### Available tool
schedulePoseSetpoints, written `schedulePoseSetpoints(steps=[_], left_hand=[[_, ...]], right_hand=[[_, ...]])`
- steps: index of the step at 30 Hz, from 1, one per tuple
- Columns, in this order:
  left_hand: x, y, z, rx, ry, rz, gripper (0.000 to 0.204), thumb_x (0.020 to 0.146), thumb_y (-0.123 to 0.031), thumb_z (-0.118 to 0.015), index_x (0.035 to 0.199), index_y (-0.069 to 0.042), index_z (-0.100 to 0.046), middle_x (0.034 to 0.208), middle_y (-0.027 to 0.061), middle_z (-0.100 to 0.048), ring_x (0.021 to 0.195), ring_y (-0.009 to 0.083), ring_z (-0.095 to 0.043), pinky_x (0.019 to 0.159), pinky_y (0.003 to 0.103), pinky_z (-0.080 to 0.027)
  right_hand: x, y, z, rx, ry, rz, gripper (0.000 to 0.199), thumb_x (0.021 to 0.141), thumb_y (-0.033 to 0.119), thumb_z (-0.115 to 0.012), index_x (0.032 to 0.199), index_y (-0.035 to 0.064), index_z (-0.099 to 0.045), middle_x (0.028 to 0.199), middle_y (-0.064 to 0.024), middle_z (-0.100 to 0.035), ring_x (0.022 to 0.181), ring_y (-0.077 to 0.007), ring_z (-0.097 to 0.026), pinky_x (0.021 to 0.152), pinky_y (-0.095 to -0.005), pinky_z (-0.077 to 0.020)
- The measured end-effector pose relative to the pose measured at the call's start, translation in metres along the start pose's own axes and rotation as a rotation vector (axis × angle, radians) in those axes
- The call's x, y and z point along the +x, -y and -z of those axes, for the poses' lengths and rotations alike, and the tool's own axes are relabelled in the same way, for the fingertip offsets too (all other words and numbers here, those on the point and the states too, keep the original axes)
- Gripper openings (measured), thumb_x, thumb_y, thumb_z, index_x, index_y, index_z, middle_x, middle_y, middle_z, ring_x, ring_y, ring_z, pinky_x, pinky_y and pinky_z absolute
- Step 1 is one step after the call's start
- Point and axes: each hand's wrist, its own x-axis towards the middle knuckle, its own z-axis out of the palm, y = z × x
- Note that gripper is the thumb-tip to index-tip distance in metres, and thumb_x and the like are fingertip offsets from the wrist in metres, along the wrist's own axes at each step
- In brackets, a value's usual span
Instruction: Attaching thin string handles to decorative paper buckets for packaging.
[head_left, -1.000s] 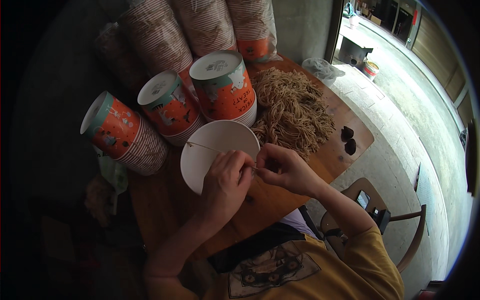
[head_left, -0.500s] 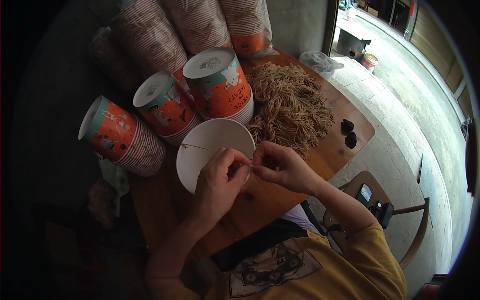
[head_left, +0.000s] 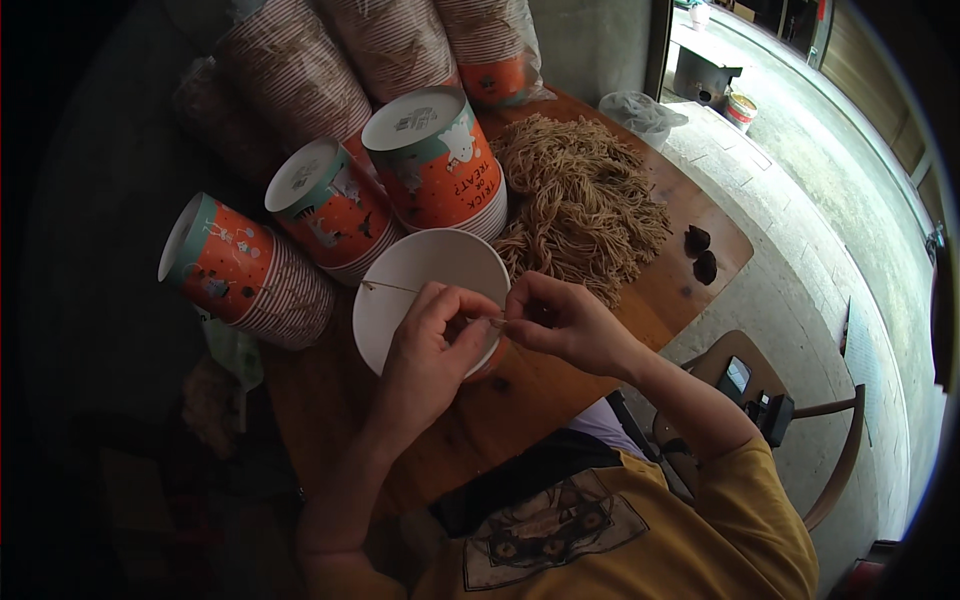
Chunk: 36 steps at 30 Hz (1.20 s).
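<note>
A white-lined paper bucket (head_left: 385, 318) stands at the table's near side, its mouth toward me. From its left rim a thin tan string (head_left: 392, 288) crosses the opening and passes behind my left hand. My left hand (head_left: 428, 345) pinches the string by the right part of the rim, thumb and forefinger pressed together. My right hand (head_left: 568, 322) meets it there, its thumb and forefinger closed on the same string. The fingertips of both hands almost touch; the exact form of the string between them is too small to tell.
Behind the bucket stand stacks of upturned orange paper buckets (head_left: 430, 175). Plastic-wrapped stacks (head_left: 300, 75) rise farther back. A heap of tan strings (head_left: 580, 205) lies on the wooden table (head_left: 690, 295), beside two dark lumps (head_left: 700, 255). A chair (head_left: 715, 375) at right holds a phone (head_left: 736, 376).
Both hands keep their pinch on the string and have shifted only slightly. The view has tilted a little; the bucket appears slightly higher.
</note>
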Motion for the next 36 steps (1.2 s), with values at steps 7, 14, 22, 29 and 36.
schedulePoseSetpoints(steps=[7,14,22,29,36], left_hand=[[-0.008,-0.014,0.003,0.037,0.020,0.063,0.014,0.091,-0.006,-0.055,0.104,0.000,-0.058,0.087,0.0056,-0.058,0.075,0.0103,-0.058,0.064,0.025,-0.052],[-0.006,-0.005,-0.004,0.009,0.032,0.085,0.013,0.091,-0.007,-0.056,0.101,0.001,-0.057,0.086,0.0064,-0.060,0.069,0.0105,-0.061,0.060,0.025,-0.052],[-0.003,-0.007,-0.014,0.134,-0.075,-0.085,0.006,0.086,0.000,-0.058,0.092,-0.002,-0.056,0.083,0.0035,-0.059,0.075,0.0082,-0.058,0.067,0.023,-0.047],[0.002,-0.005,-0.011,-0.039,-0.007,0.049,0.006,0.087,0.000,-0.057,0.092,-0.003,-0.054,0.084,-0.0002,-0.057,0.076,0.0041,-0.055,0.069,0.021,-0.046],[0.002,-0.003,-0.006,-0.066,0.035,0.111,0.005,0.090,-0.002,-0.055,0.095,-0.004,-0.054,0.085,-0.0024,-0.057,0.079,0.0026,-0.053,0.072,0.019,-0.045]], right_hand=[[0.001,0.003,0.002,-0.019,0.020,-0.048,0.014,0.087,0.013,-0.064,0.092,0.0056,-0.053,0.080,0.0048,-0.051,0.073,-0.0017,-0.045,0.064,-0.0194,-0.0404],[0.002,0.005,0.000,-0.060,0.011,-0.012,0.013,0.087,0.012,-0.064,0.091,0.0053,-0.054,0.081,0.0043,-0.052,0.073,-0.0020,-0.046,0.064,-0.0196,-0.0405],[0.000,0.006,0.000,-0.089,-0.027,0.026,0.012,0.083,0.008,-0.063,0.089,0.0030,-0.054,0.076,-0.0013,-0.058,0.070,-0.0072,-0.054,0.065,-0.0249,-0.0467],[-0.001,0.000,-0.002,-0.035,-0.028,0.038,0.014,0.086,0.012,-0.064,0.092,0.0055,-0.054,0.080,0.0037,-0.053,0.071,-0.0022,-0.046,0.060,-0.0201,-0.0413],[0.000,0.002,-0.001,-0.067,-0.036,0.035,0.014,0.086,0.013,-0.064,0.091,0.0057,-0.053,0.078,0.0038,-0.052,0.070,-0.0026,-0.046,0.060,-0.0202,-0.0409]])
